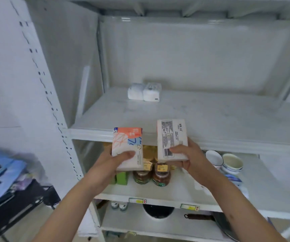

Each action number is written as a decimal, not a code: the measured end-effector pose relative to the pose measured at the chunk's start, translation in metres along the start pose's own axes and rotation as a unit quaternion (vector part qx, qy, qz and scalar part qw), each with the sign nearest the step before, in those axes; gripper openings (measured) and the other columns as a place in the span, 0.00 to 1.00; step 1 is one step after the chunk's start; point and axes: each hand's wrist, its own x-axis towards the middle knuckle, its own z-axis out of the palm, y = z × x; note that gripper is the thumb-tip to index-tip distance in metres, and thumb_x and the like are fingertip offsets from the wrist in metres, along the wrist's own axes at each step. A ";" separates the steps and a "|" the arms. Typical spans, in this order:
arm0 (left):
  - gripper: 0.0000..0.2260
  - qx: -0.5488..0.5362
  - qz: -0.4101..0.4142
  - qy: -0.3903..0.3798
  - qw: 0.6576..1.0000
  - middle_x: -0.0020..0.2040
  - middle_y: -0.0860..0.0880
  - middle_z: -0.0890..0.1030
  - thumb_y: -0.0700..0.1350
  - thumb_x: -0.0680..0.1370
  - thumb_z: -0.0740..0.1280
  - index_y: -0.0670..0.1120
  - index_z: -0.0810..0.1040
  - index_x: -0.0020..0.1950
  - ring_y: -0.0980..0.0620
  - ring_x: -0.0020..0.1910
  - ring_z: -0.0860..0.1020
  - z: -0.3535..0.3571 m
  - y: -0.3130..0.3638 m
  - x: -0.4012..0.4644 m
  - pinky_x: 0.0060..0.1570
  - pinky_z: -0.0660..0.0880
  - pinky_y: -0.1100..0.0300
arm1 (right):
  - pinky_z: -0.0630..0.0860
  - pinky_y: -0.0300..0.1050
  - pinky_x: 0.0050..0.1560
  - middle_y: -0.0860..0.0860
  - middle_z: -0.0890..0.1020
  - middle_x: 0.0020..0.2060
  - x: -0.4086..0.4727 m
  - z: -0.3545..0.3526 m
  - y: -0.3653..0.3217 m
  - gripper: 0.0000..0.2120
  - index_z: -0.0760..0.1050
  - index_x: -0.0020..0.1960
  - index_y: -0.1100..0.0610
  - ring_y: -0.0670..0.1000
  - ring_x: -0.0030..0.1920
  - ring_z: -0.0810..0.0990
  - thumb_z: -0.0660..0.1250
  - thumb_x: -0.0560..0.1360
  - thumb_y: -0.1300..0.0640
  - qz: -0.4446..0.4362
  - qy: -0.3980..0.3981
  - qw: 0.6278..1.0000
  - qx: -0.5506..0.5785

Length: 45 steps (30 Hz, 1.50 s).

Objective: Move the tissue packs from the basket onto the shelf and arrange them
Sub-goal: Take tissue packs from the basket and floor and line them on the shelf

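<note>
Shelf (pixel 201 116) beyond two held packs (pixel 127 147)

tissue pack (pixel 172 139) back label | print blurred | nothing legible

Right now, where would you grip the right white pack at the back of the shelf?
Take the right white pack across its left and right faces, coming from the front and above. It stands blocky against the left pack, so nudge it right first; both hands already hold packs.

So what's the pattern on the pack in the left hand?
The tissue pack is white with orange, blue and scribble-like shapes, seen in the head view.
</note>
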 end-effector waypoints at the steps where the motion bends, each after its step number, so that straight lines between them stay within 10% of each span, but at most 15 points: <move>1: 0.27 -0.002 0.002 0.004 1.000 0.58 0.49 0.88 0.47 0.69 0.81 0.51 0.78 0.66 0.46 0.58 0.86 -0.003 0.009 0.007 0.61 0.80 0.44 | 0.81 0.68 0.60 0.59 0.87 0.60 0.006 0.005 -0.005 0.25 0.76 0.68 0.60 0.64 0.59 0.86 0.73 0.72 0.69 0.002 0.003 1.000 0.003; 5: 0.30 0.015 0.022 0.000 1.000 0.59 0.47 0.87 0.48 0.69 0.81 0.48 0.75 0.69 0.46 0.55 0.86 -0.008 0.051 0.044 0.48 0.84 0.52 | 0.85 0.59 0.54 0.57 0.88 0.58 0.036 0.015 -0.035 0.25 0.78 0.66 0.60 0.60 0.58 0.87 0.77 0.70 0.62 0.007 -0.007 1.000 0.002; 10: 0.33 0.075 0.016 0.027 0.997 0.62 0.46 0.85 0.53 0.67 0.79 0.46 0.75 0.70 0.42 0.62 0.82 -0.014 0.090 0.087 0.68 0.76 0.41 | 0.87 0.53 0.48 0.57 0.88 0.56 0.079 0.008 -0.066 0.22 0.81 0.65 0.60 0.59 0.55 0.87 0.78 0.72 0.60 0.019 0.052 0.997 -0.053; 21: 0.22 0.236 0.027 0.112 0.965 0.55 0.45 0.87 0.58 0.75 0.75 0.44 0.81 0.61 0.46 0.52 0.84 -0.018 0.095 0.166 0.53 0.81 0.51 | 0.79 0.43 0.38 0.53 0.86 0.52 0.141 0.011 -0.063 0.25 0.82 0.60 0.58 0.49 0.46 0.84 0.73 0.72 0.41 -0.061 0.185 0.941 -0.275; 27: 0.28 0.433 0.207 0.131 0.867 0.68 0.52 0.71 0.59 0.80 0.69 0.46 0.72 0.75 0.53 0.65 0.71 -0.030 0.078 0.154 0.63 0.66 0.59 | 0.66 0.57 0.75 0.58 0.70 0.75 0.149 -0.007 -0.056 0.38 0.63 0.80 0.57 0.60 0.74 0.69 0.61 0.79 0.33 -0.112 0.153 0.884 -0.427; 35: 0.32 0.536 0.244 0.116 0.800 0.80 0.47 0.66 0.56 0.79 0.71 0.44 0.68 0.79 0.45 0.73 0.70 -0.036 0.057 0.150 0.71 0.66 0.56 | 0.50 0.36 0.76 0.48 0.57 0.84 0.148 -0.024 -0.043 0.39 0.56 0.84 0.55 0.48 0.82 0.55 0.69 0.80 0.44 -0.215 0.057 0.796 -0.563; 45: 0.29 0.566 0.212 0.103 0.790 0.81 0.44 0.65 0.52 0.81 0.70 0.43 0.67 0.79 0.41 0.74 0.71 -0.023 0.077 0.209 0.72 0.68 0.49 | 0.52 0.44 0.81 0.52 0.59 0.84 0.192 -0.009 -0.052 0.35 0.59 0.83 0.58 0.51 0.83 0.56 0.69 0.81 0.50 -0.209 0.071 0.794 -0.566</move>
